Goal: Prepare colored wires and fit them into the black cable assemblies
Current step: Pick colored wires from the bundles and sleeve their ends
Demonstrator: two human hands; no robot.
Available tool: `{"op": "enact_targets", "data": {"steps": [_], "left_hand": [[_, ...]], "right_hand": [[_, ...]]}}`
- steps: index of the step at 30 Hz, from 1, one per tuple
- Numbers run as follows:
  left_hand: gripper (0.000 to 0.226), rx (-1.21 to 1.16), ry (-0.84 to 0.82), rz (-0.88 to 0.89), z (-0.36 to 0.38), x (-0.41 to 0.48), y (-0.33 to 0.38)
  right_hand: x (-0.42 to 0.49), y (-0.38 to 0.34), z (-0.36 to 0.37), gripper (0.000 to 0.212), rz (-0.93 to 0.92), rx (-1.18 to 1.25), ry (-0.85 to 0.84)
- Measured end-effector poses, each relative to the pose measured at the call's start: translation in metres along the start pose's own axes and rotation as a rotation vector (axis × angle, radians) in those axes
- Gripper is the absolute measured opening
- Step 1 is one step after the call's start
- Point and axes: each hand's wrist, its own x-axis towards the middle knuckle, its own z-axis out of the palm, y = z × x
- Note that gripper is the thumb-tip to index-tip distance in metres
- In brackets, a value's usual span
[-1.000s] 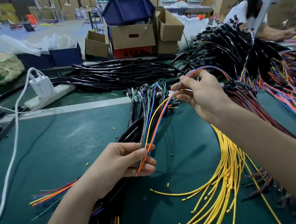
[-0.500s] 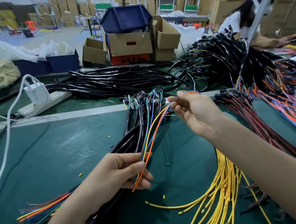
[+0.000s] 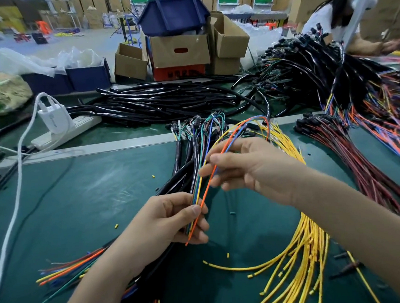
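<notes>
The colored wires (image 3: 205,194), orange, yellow, blue and green, run as a thin bunch between my two hands. They hang above the black cables (image 3: 181,171) that lie on the green table (image 3: 79,207).

I think the main danger is that one wire slips out of the bunch. The orange one stands a little apart from the others near my left thumb. If the ends are not level, I judge that they will not enter a black cable together. The wires also make a loop beyond my right hand. This loop could catch on the yellow wires (image 3: 302,246), which lie just beside it, and drag some of them along.

My left hand (image 3: 166,222) is low and near to me. It pinches the lower ends of the bunch between the thumb and the fingers. My right hand (image 3: 254,168) is higher and farther away. Its thumb and curled fingers hold the upper part of the same wires, but I cannot tell how tight this grip is.

More loose colored ends (image 3: 70,271) lie on the table, to the left of my left arm.
</notes>
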Motion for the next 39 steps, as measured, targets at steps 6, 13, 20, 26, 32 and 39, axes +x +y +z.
{"op": "enact_targets", "data": {"steps": [6,13,20,26,32,39], "left_hand": [[0.017,-0.045,0.041,-0.006,-0.001,-0.001,-0.001],[0.022,-0.008,0.126,0.010,-0.003,-0.002,0.001],[0.016,0.038,0.153,0.027,-0.005,-0.002,0.000],[0.026,-0.136,0.106,-0.044,-0.001,-0.003,-0.001],[0.026,-0.105,0.080,-0.064,-0.002,-0.001,-0.003],[0.027,-0.112,0.057,-0.068,-0.006,0.001,-0.009]], "right_hand": [[-0.003,0.003,0.004,0.018,-0.070,-0.167,0.045],[-0.007,0.003,-0.004,0.019,-0.062,-0.121,0.036],[-0.003,0.002,-0.011,0.018,-0.064,0.009,0.015],[0.006,0.013,0.004,0.011,-0.112,-0.093,0.027],[0.011,0.013,0.010,0.011,-0.178,-0.117,0.058],[0.022,-0.008,-0.043,0.031,-0.075,-0.383,-0.008]]}}
